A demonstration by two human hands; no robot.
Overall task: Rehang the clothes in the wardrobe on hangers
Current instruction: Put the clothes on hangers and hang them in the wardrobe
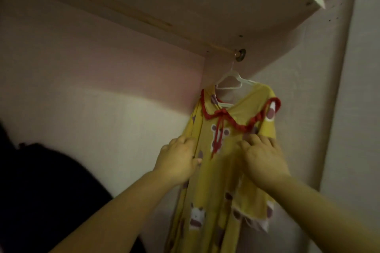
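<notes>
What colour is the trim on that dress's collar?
Red ruffled trim on the yellow dress, with a matching red tie; head view shows it best.

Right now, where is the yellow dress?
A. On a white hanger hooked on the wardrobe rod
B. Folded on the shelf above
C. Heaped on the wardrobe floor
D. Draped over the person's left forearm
A: the yellow dress hangs from a white hanger whose hook reaches up to the rod, while the left hand and right hand grip its front.
</notes>
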